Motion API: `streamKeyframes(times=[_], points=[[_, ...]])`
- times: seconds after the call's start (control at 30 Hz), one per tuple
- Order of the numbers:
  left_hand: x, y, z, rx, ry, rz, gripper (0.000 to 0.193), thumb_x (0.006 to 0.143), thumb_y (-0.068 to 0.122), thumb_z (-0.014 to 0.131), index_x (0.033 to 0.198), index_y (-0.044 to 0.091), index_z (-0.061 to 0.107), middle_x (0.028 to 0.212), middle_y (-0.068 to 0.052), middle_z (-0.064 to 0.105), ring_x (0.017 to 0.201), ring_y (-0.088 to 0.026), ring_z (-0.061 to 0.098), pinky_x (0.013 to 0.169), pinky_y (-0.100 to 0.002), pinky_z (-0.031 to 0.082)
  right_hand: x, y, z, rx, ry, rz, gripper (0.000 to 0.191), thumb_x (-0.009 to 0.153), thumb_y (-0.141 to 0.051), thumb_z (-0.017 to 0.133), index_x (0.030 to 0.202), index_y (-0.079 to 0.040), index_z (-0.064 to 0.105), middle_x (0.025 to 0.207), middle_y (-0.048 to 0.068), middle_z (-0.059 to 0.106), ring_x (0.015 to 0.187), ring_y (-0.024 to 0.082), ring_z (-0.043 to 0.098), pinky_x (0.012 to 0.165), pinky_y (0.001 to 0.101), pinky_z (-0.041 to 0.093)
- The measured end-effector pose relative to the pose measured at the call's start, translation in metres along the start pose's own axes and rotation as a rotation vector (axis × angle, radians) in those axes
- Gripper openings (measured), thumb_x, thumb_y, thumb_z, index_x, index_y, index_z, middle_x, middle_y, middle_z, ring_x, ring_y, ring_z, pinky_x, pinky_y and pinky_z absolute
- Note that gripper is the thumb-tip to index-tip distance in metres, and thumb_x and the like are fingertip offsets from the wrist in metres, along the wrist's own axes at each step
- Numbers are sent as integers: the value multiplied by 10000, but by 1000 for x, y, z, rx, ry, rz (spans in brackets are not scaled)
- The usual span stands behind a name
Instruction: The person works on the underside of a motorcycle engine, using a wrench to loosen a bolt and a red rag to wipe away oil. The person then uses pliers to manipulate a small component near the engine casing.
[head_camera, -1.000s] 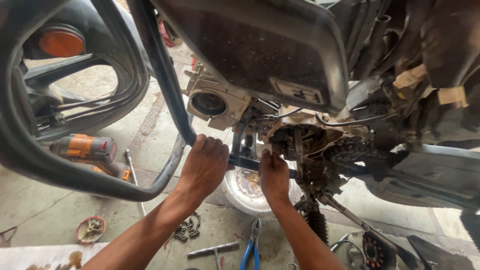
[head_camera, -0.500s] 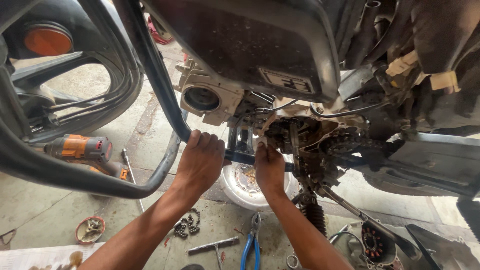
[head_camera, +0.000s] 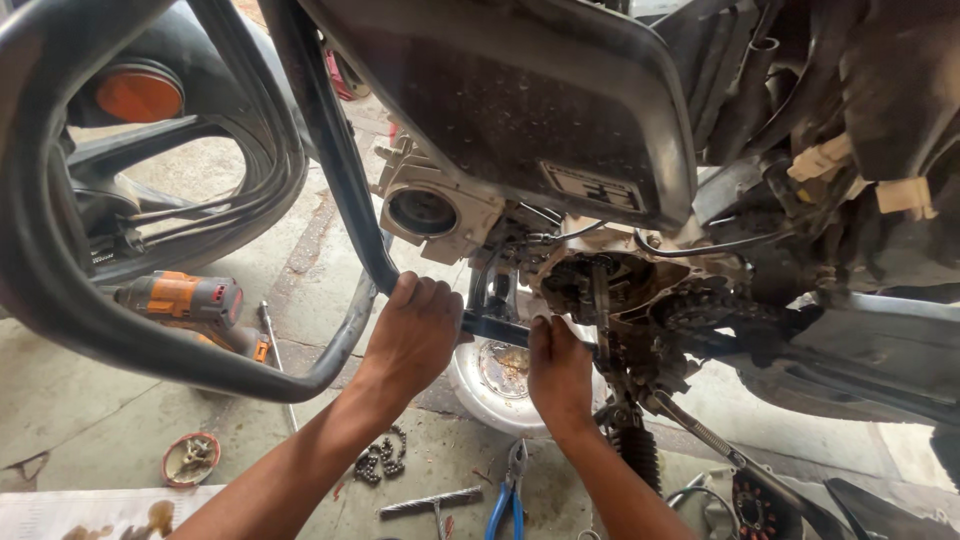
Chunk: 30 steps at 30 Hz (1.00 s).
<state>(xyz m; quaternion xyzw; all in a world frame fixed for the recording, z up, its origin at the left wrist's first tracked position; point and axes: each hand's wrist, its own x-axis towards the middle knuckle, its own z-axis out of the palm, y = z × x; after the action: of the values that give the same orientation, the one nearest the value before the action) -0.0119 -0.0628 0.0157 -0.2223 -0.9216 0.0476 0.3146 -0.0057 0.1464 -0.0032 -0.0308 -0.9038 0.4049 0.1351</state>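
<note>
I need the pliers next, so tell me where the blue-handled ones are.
The blue-handled pliers lie on the concrete floor at bottom centre of the head view, just below the right hand, beside the T-handle wrench.

Soft daylight comes from the upper left and makes the concrete floor (head_camera: 90, 400) pale and evenly bright. Under the dark panel (head_camera: 520, 100) the engine parts (head_camera: 620, 300) sit in deep shade with little detail. The black frame tube (head_camera: 60, 270) bends strongly at the left edge. The centre is sharp; the corners look slightly soft.
</note>
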Motion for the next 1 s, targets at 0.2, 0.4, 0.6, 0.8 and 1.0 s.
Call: streamKeyframes(times=[0.2, 0.4, 0.6, 0.8, 1.0], points=[[1, 0, -4, 35, 44, 6, 260, 875, 348, 625, 849, 90, 630, 829, -56, 585, 916, -239, 579, 995, -407, 364, 10, 10, 5, -30, 49, -41, 331, 1026, -265, 505, 971, 25, 655, 747, 248, 676, 651, 412, 674, 598, 487, 499], [2, 0, -4, 18, -9, 11, 197, 907, 291, 616, 848, 104, 624, 831, -45, 574, 906, -223, 572, 992, -398, 356, 12, 12, 4, 24, 21, 54, 359, 1020, -288, 499, 966, 19, 676, 748, 245, 690, 637, 391, 694, 631, 480, 510], [2, 0, -2, 33, -8, 7, 244, 903, 341, 620, 843, 104, 631, 824, -33, 569, 907, -215, 564, 995, -395, 347, 18, 22, 11, 31, 37, 25, 331, 1034, -263, 508, 1018, 12, 691, 691, 192, 652, 588, 285, 630, 575, 430, 475], [2, 1, 0, 20, -82, -3, 335, 887, 446, 666, 834, 117, 640, 810, -17, 569, 903, -199, 555, 981, -389, 336, 21, 49, 31, 576, -98, 140, 412, 1132, -245, 532, 899, 89, 595, 619, 90, 504, 504, 125, 439, 469, 356, 352], [2, 1, -2, 24, -26, 12, 363, 866, 477, 685, 834, 119, 641, 804, -15, 572, 902, -204, 559, 983, -396, 343, 24, 53, 28, 35, 122, -87, 302, 1052, -257, 517, 929, -45, 693, 550, -19, 550, 476, 50, 474, 419, 294, 380]])
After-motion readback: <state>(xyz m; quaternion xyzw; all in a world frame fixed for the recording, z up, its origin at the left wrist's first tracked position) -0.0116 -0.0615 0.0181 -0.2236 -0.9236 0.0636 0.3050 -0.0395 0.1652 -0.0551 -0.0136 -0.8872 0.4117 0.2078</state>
